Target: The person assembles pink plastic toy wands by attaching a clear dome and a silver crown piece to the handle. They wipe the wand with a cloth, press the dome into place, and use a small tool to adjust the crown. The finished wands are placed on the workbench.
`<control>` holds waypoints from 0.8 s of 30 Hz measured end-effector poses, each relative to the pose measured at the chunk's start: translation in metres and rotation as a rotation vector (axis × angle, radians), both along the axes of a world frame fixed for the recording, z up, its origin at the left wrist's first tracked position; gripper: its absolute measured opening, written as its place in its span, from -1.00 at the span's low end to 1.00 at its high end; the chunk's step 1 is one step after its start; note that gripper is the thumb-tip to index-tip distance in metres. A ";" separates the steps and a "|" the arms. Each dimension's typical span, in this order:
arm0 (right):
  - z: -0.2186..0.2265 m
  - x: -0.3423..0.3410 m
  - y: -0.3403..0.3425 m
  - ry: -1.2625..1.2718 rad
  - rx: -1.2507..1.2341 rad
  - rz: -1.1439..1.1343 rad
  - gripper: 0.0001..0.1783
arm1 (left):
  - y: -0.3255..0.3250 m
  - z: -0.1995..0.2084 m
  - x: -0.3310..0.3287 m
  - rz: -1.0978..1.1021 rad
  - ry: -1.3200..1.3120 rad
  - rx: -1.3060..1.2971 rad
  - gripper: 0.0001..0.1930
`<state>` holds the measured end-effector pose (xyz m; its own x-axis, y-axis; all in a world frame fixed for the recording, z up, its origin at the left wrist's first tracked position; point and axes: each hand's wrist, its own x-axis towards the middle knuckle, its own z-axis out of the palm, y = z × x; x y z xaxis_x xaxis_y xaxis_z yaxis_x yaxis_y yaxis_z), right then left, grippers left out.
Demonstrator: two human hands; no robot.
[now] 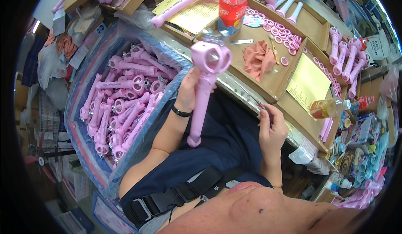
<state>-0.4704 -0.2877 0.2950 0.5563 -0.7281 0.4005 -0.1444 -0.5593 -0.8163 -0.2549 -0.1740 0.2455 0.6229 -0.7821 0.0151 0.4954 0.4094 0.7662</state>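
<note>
Head view: a wand is gripped in left hand. A slim object is pinched in right hand.

The wand is pink, with a round openwork head, a clear faceted piece inside it and a clear top. Its long handle ends in a flared foot. It stands tilted mid-scene, head far, foot near and slightly left, gripped below the head by the left fingers. Farther right, the right fingers pinch a small dark tool, mostly hidden.
</note>
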 end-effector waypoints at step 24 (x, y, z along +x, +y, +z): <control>-0.083 0.001 0.051 0.193 0.271 0.490 -0.39 | 0.022 0.014 -0.002 0.070 -0.092 0.073 -0.49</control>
<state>-0.4692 -0.2363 0.2119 0.8981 -0.4298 0.0939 -0.0821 -0.3734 -0.9240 -0.2569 -0.1516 0.2592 0.6749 -0.7377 0.0195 0.3935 0.3821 0.8362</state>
